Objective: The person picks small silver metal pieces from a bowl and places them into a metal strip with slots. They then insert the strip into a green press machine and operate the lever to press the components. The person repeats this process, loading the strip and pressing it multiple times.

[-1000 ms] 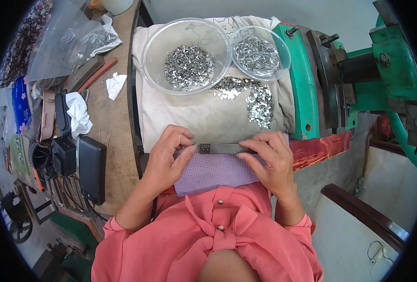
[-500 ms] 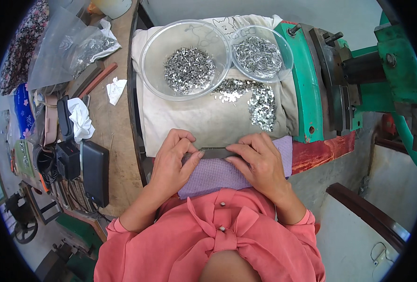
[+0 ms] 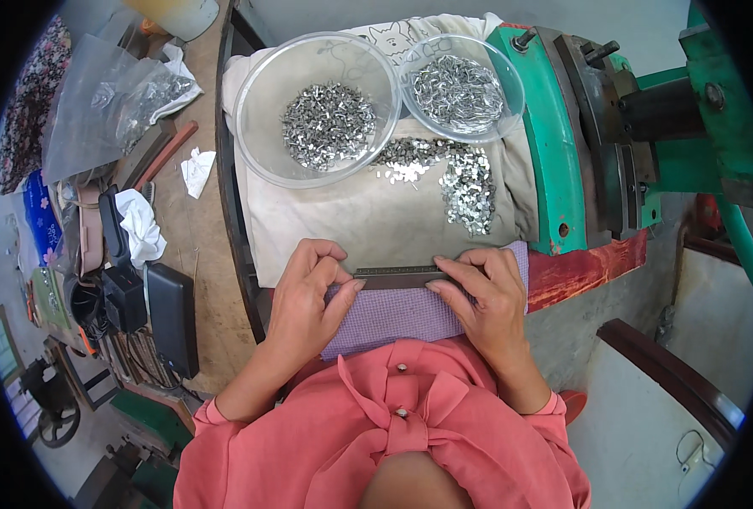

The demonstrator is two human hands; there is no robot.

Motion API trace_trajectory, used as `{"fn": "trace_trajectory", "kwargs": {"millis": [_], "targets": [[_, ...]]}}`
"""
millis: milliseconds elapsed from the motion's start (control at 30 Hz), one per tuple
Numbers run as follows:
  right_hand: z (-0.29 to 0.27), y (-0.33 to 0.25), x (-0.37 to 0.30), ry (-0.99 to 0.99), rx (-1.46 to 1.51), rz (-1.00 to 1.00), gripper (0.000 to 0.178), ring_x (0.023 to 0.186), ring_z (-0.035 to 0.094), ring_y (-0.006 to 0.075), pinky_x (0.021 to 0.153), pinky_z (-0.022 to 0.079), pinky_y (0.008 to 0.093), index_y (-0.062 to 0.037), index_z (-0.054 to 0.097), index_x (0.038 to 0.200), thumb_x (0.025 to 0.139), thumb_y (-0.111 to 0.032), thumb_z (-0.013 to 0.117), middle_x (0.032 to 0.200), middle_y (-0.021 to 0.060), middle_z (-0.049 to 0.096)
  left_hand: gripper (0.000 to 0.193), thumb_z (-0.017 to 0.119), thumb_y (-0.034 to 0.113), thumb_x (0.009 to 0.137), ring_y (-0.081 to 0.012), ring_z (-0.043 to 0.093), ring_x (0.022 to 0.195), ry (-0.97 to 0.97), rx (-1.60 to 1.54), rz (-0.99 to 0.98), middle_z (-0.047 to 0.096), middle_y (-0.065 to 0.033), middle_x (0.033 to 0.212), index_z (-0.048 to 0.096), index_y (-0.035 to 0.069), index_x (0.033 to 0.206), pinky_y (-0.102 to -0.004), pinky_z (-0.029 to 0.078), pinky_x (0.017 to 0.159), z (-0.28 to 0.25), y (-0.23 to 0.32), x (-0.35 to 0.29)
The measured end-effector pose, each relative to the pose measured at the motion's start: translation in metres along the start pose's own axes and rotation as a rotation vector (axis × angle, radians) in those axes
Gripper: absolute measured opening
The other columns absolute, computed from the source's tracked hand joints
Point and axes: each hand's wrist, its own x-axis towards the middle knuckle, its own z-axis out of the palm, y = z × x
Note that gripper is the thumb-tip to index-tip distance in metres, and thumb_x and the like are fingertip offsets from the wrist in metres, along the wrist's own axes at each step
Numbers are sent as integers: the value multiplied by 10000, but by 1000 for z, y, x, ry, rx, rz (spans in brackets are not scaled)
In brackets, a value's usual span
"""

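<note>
A dark, narrow metal bar [image 3: 397, 280] with a row of fine marks or slots along its top lies crosswise in front of me. My left hand [image 3: 307, 297] pinches its left end between thumb and fingers. The right end is gripped the same way by my right hand [image 3: 485, 297]. Beneath the bar is a purple checked cloth [image 3: 385, 318]. Beyond it, small shiny metal pieces [image 3: 470, 191] are heaped on a beige cloth [image 3: 308, 216], and a strip of similar darker pieces [image 3: 419, 153] runs along the tubs.
A large clear tub [image 3: 253, 157] holds many small metal pieces; a smaller clear tub [image 3: 516, 110] holds thin, shiny ones. A green machine [image 3: 554, 170] stands at right. On the wooden table [image 3: 215, 297] at left are a black case [image 3: 171, 318], crumpled tissue [image 3: 141, 225] and plastic bags [image 3: 88, 102].
My right hand has shifted right along the bar, so more of the bar shows between my hands. The left hand still pinches its end. The whole view has shifted slightly.
</note>
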Motion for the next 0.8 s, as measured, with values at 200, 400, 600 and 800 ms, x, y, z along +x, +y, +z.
{"fn": "trace_trajectory", "kwargs": {"millis": [200, 400, 600, 800], "targets": [[3, 10, -6, 41, 95, -87, 290, 839, 589, 244, 728, 481, 351, -83, 771, 960, 691, -157, 851, 910, 45, 675, 232, 779, 46, 755, -284, 618, 956, -13, 62, 94, 591, -131, 1111, 676, 15, 961, -370, 499, 814, -1, 1, -2], [1, 9, -9, 19, 115, -75, 305, 836, 599, 244, 716, 482, 352, -82, 769, 942, 656, -129, 864, 888, 44, 678, 284, 801, 80, 708, -286, 619, 915, 13, 243, 328, 641, -96, 1004, 689, 42, 966, -381, 476, 788, -1, -1, -2], [2, 15, -8, 65, 94, -141, 278, 833, 579, 261, 721, 482, 367, -84, 740, 940, 684, -123, 840, 897, 46, 646, 295, 805, 94, 689, -267, 621, 893, 40, 351, 420, 655, -72, 989, 686, 55, 956, -374, 449, 782, 1, 3, 1], [7, 19, -12, 68, 98, -149, 298, 858, 581, 263, 733, 486, 371, -90, 731, 969, 691, -125, 832, 921, 50, 641, 308, 809, 94, 679, -260, 625, 889, 43, 439, 473, 656, -68, 995, 677, 51, 954, -377, 450, 793, 3, 5, 0]]}}
